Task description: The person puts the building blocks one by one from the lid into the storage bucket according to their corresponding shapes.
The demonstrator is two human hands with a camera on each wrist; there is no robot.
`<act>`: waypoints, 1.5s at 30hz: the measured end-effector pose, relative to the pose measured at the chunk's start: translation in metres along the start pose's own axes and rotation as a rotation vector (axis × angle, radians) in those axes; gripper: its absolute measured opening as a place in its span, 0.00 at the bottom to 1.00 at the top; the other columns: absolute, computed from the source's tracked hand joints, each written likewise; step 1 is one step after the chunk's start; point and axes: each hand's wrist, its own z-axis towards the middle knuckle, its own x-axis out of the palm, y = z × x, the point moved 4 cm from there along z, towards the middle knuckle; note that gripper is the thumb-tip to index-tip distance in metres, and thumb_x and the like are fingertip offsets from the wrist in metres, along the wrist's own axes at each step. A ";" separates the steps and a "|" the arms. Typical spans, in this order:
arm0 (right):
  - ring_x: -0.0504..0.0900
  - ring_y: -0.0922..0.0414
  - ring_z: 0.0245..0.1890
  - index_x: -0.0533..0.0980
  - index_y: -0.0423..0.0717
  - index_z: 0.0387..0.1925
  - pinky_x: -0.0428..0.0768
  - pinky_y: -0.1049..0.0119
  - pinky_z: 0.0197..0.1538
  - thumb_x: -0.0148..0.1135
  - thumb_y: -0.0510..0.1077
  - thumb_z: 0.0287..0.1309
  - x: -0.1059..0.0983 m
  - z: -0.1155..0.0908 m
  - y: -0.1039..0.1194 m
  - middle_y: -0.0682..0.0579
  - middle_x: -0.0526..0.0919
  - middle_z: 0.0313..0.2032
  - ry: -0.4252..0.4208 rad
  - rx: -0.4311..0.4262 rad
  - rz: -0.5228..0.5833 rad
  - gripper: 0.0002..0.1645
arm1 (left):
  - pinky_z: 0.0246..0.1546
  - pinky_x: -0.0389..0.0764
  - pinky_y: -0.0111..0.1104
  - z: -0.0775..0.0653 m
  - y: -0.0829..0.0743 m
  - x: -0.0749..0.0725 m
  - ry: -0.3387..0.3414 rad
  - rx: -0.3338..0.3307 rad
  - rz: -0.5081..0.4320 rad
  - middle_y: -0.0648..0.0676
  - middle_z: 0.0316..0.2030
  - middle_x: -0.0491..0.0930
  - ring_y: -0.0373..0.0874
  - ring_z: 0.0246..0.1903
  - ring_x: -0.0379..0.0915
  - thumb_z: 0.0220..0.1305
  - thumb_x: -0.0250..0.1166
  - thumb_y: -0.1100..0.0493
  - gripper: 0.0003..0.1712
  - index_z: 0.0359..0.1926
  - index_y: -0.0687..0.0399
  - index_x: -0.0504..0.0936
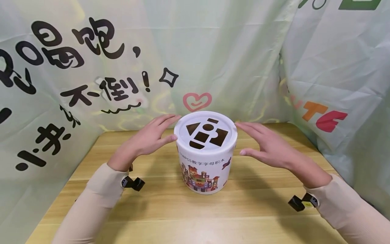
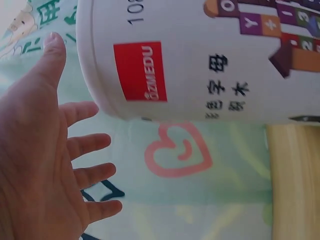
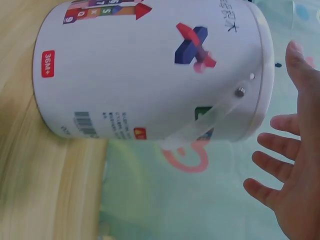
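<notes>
A white toy-block bucket point(image 1: 206, 169) stands upright on the wooden table, with printed pictures of blocks on its side. Its white lid point(image 1: 185, 134) has several shaped holes, among them a triangle, a circle and squares. At the lid's left edge is my left hand point(image 1: 152, 135), fingers extended and thumb apart; whether it touches the rim I cannot tell. My right hand point(image 1: 271, 144) is held by the right side of the lid, fingers straight, thumb spread and off the bucket. In the right wrist view a clear handle point(image 3: 205, 120) hangs from a rivet on the bucket's side.
The wooden table point(image 1: 170, 220) extends around the bucket. Behind it and at both sides hang pale green cloths point(image 1: 213, 51) with printed lettering and a pink heart. Small black cameras sit at both wrists, such as the left wrist camera point(image 1: 134, 183).
</notes>
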 end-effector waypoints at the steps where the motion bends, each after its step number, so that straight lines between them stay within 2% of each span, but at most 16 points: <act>1: 0.65 0.43 0.66 0.60 0.48 0.73 0.66 0.39 0.61 0.68 0.58 0.57 -0.001 0.002 0.003 0.45 0.66 0.68 -0.002 -0.016 -0.004 0.47 | 0.66 0.56 0.57 0.002 -0.003 -0.001 0.006 0.004 0.001 0.55 0.73 0.56 0.56 0.71 0.50 0.69 0.47 0.31 0.41 0.76 0.42 0.55; 7: 0.66 0.43 0.65 0.62 0.47 0.72 0.67 0.40 0.60 0.66 0.58 0.59 0.002 0.006 0.011 0.46 0.66 0.68 -0.003 -0.042 -0.020 0.44 | 0.67 0.55 0.56 0.006 -0.014 0.000 0.084 -0.003 -0.014 0.52 0.75 0.50 0.55 0.72 0.46 0.67 0.47 0.28 0.45 0.77 0.42 0.52; 10: 0.66 0.42 0.65 0.65 0.46 0.71 0.67 0.40 0.61 0.65 0.56 0.61 0.006 0.006 0.014 0.45 0.66 0.68 -0.001 -0.015 -0.031 0.41 | 0.68 0.53 0.55 0.006 -0.015 0.003 0.122 -0.008 -0.027 0.51 0.76 0.47 0.55 0.73 0.43 0.67 0.45 0.27 0.46 0.77 0.44 0.50; 14: 0.67 0.42 0.65 0.66 0.44 0.70 0.67 0.41 0.62 0.62 0.56 0.64 0.009 0.008 0.021 0.45 0.67 0.68 -0.005 0.051 -0.038 0.38 | 0.69 0.51 0.53 0.005 -0.016 0.006 0.134 -0.002 -0.033 0.52 0.76 0.46 0.55 0.74 0.42 0.69 0.43 0.28 0.47 0.78 0.49 0.49; 20: 0.69 0.40 0.64 0.67 0.44 0.69 0.67 0.37 0.60 0.60 0.61 0.64 0.011 0.012 0.029 0.43 0.68 0.67 -0.027 0.194 -0.038 0.40 | 0.70 0.50 0.52 0.002 -0.019 0.007 0.110 0.001 -0.030 0.53 0.76 0.46 0.54 0.73 0.42 0.69 0.43 0.29 0.47 0.77 0.52 0.48; 24: 0.70 0.40 0.63 0.67 0.45 0.69 0.69 0.36 0.58 0.61 0.65 0.61 0.011 0.016 0.029 0.43 0.68 0.67 -0.026 0.237 -0.043 0.43 | 0.69 0.51 0.53 -0.004 -0.021 0.007 0.084 0.017 -0.017 0.55 0.76 0.48 0.55 0.73 0.42 0.69 0.42 0.29 0.48 0.77 0.54 0.50; 31: 0.59 0.41 0.70 0.60 0.49 0.73 0.62 0.34 0.62 0.57 0.63 0.65 0.015 0.019 0.017 0.48 0.59 0.73 0.056 0.263 0.085 0.42 | 0.70 0.51 0.52 -0.016 -0.027 0.007 0.039 0.053 0.023 0.57 0.75 0.51 0.57 0.72 0.45 0.70 0.40 0.30 0.47 0.76 0.57 0.52; 37: 0.54 0.43 0.72 0.59 0.51 0.74 0.59 0.33 0.64 0.58 0.61 0.66 0.018 0.020 0.007 0.50 0.56 0.74 0.069 0.273 0.241 0.41 | 0.68 0.56 0.51 -0.023 -0.031 0.005 -0.001 0.089 0.054 0.58 0.72 0.56 0.55 0.70 0.51 0.70 0.42 0.30 0.46 0.75 0.58 0.57; 41: 0.53 0.45 0.72 0.60 0.51 0.74 0.58 0.33 0.65 0.57 0.58 0.68 0.019 0.020 -0.001 0.49 0.57 0.73 0.066 0.279 0.307 0.38 | 0.66 0.60 0.52 -0.023 -0.032 0.003 -0.035 0.110 0.055 0.59 0.69 0.62 0.55 0.68 0.56 0.70 0.41 0.30 0.45 0.73 0.57 0.62; 45: 0.53 0.46 0.73 0.60 0.53 0.74 0.57 0.35 0.66 0.56 0.57 0.69 0.018 0.022 -0.007 0.48 0.58 0.73 0.079 0.266 0.319 0.37 | 0.64 0.62 0.52 -0.016 -0.031 0.000 -0.049 0.083 0.047 0.60 0.66 0.65 0.56 0.65 0.59 0.70 0.44 0.31 0.42 0.72 0.55 0.65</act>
